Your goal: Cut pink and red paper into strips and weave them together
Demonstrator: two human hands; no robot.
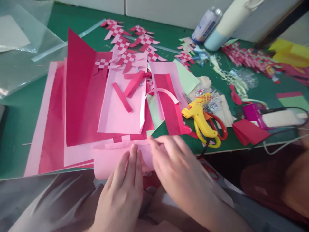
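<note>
My left hand (124,180) and my right hand (172,161) both rest on a light pink sheet of paper (106,161) at the near edge of the green table (21,106). Their fingers press flat on the sheet, which curls over the table's edge. Just beyond lie stacked pink and red paper sheets (79,96), one red sheet folded upright. Loose red strips (131,85) lie on a pink sheet above my hands.
A yellow glue gun (201,117) lies on red-handled scissors (218,124) right of my right hand. Woven red-and-white paper pieces (131,43) sit further back. Bottles (217,24) stand at the far edge, clear plastic sleeves (21,51) far left, a magenta tool (265,116) right.
</note>
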